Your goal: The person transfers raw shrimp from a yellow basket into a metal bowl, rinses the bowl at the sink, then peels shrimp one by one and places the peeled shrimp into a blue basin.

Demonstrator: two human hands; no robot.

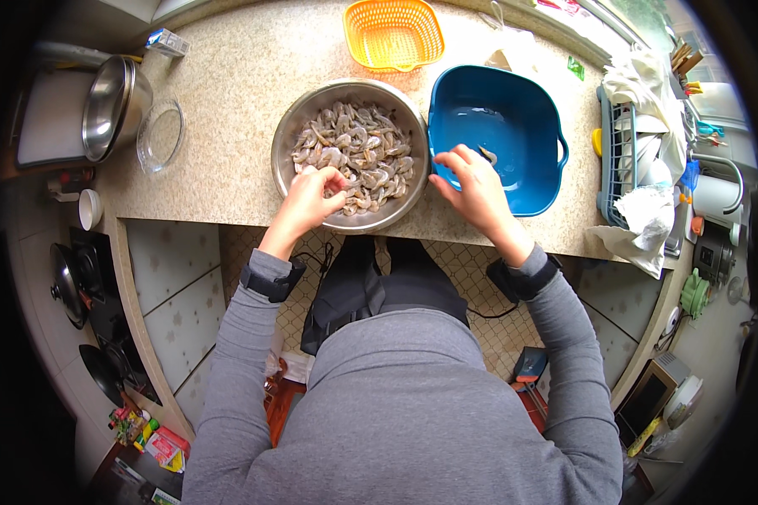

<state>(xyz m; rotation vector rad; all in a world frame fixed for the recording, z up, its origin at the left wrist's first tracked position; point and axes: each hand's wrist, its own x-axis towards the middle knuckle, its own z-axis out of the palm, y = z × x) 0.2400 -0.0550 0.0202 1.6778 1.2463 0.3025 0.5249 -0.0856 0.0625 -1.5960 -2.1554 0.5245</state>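
A steel bowl (281, 154) full of raw shrimp (372, 148) stands near the counter's front edge. My left hand (316, 194) is over the bowl's lower left part, fingers bent among or just above the shrimp; whether it grips one cannot be told. To the right of the bowl, nearly against it, is a blue plastic basin (524, 107) with a single shrimp (488, 154) on its bottom. Above the basin's left rim hovers my right hand (470, 186), thumb and fingers apart, with nothing seen between them. A yellow plastic basket (395, 38) sits behind the bowl.
A clear glass dish (161, 136) and stacked steel bowls (110, 107) stand at the left, with a small box (167, 43) behind. At the right is a dish rack (616, 158) with dishes and white cloth. A white bowl (90, 209) is near the left front edge.
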